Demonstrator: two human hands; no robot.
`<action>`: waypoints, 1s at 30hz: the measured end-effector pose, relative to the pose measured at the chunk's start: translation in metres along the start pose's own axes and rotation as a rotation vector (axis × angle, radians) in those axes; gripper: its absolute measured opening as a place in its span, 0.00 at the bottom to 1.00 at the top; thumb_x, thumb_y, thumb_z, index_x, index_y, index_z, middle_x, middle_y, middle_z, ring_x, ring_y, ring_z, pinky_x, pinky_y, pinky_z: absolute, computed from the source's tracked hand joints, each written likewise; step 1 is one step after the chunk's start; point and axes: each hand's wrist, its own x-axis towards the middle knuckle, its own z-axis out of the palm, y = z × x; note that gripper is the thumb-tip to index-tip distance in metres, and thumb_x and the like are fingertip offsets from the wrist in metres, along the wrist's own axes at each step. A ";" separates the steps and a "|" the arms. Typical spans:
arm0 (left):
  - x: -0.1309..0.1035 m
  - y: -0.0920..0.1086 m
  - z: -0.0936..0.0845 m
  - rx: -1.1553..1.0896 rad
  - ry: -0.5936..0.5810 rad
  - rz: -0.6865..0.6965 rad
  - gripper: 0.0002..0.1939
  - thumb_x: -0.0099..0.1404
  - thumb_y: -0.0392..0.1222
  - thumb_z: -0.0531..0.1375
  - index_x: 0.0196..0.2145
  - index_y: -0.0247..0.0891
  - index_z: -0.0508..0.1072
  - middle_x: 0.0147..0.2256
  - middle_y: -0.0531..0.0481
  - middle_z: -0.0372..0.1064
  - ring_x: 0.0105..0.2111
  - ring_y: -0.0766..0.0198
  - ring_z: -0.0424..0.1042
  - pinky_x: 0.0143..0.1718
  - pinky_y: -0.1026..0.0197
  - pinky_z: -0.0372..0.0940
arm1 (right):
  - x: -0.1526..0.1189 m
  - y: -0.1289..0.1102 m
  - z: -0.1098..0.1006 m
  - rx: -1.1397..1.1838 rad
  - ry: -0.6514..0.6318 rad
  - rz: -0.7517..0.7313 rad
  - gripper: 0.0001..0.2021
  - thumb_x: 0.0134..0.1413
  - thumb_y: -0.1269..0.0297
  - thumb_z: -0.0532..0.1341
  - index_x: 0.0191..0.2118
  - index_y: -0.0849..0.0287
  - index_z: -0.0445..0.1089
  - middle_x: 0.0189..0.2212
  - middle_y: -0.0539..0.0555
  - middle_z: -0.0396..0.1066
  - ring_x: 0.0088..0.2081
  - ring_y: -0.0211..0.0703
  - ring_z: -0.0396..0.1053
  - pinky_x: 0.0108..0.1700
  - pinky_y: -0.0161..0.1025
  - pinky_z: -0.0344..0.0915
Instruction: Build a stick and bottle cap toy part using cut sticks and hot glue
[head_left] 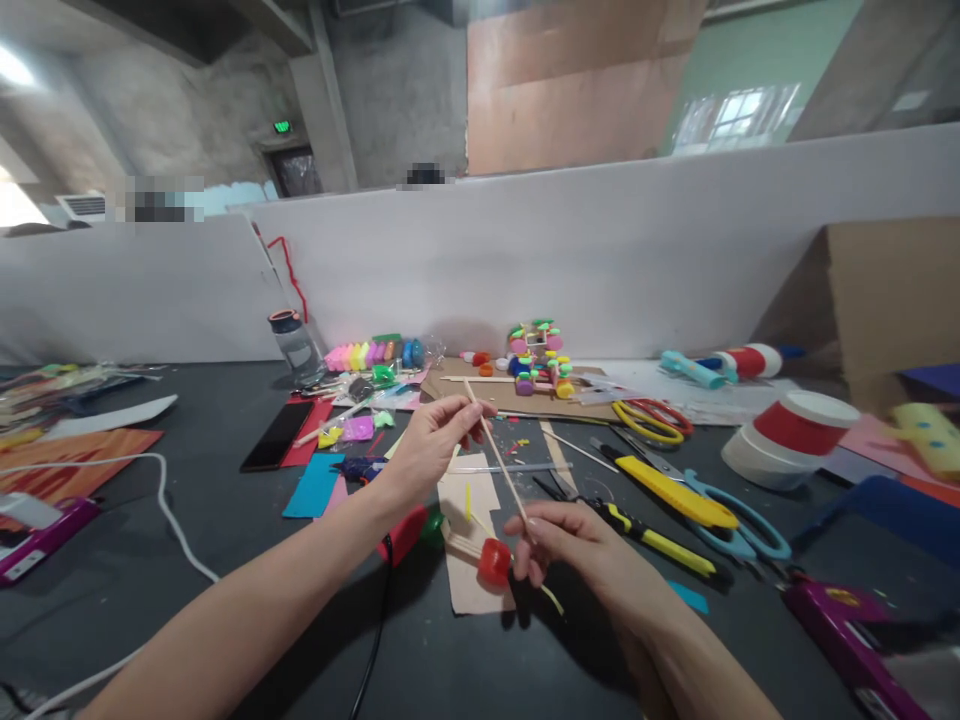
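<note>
The thin stick (505, 465) slants between the left hand (441, 432) and right hand (571, 538), both pinching it, and might snap if bent, or a dropped right grip could knock the red piece (495, 563) just beside it.

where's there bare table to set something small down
Bare table: left, between the white cable, the black phone and the left forearm; and in front, between the black cord, the tan strip and the right forearm. Crowded: the far side, and right, around the yellow cutter and blue-handled scissors.
</note>
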 end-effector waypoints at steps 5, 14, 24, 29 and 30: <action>-0.004 0.000 -0.003 -0.011 0.014 0.049 0.14 0.65 0.49 0.63 0.33 0.35 0.80 0.25 0.51 0.71 0.26 0.67 0.67 0.30 0.64 0.61 | 0.001 0.000 0.001 -0.072 0.021 -0.005 0.25 0.55 0.41 0.65 0.37 0.64 0.77 0.25 0.56 0.75 0.26 0.40 0.70 0.32 0.37 0.67; -0.017 0.010 -0.037 -0.032 0.359 0.317 0.09 0.68 0.47 0.62 0.36 0.40 0.77 0.34 0.50 0.75 0.24 0.71 0.66 0.24 0.67 0.62 | 0.005 0.011 -0.028 -0.393 0.419 -0.178 0.23 0.65 0.44 0.58 0.46 0.62 0.70 0.33 0.52 0.72 0.30 0.39 0.70 0.35 0.40 0.69; -0.082 0.012 -0.071 0.627 0.523 0.655 0.09 0.72 0.39 0.57 0.42 0.43 0.78 0.34 0.51 0.74 0.31 0.64 0.71 0.33 0.61 0.66 | -0.002 0.003 0.024 -1.084 0.114 -0.239 0.21 0.49 0.58 0.74 0.49 0.56 0.73 0.47 0.59 0.72 0.49 0.57 0.67 0.52 0.53 0.64; -0.092 0.004 -0.080 0.905 0.415 0.650 0.07 0.69 0.39 0.58 0.36 0.41 0.77 0.31 0.48 0.77 0.30 0.59 0.73 0.36 0.56 0.67 | 0.003 0.014 0.028 -1.289 0.048 -0.257 0.11 0.57 0.61 0.69 0.43 0.58 0.73 0.40 0.59 0.70 0.42 0.54 0.65 0.44 0.49 0.64; -0.093 0.004 -0.080 0.927 0.404 0.636 0.08 0.69 0.40 0.58 0.34 0.41 0.77 0.30 0.47 0.78 0.30 0.58 0.73 0.36 0.55 0.66 | 0.003 0.015 0.027 -1.309 0.038 -0.260 0.09 0.59 0.61 0.68 0.42 0.58 0.72 0.39 0.58 0.70 0.41 0.53 0.65 0.43 0.48 0.63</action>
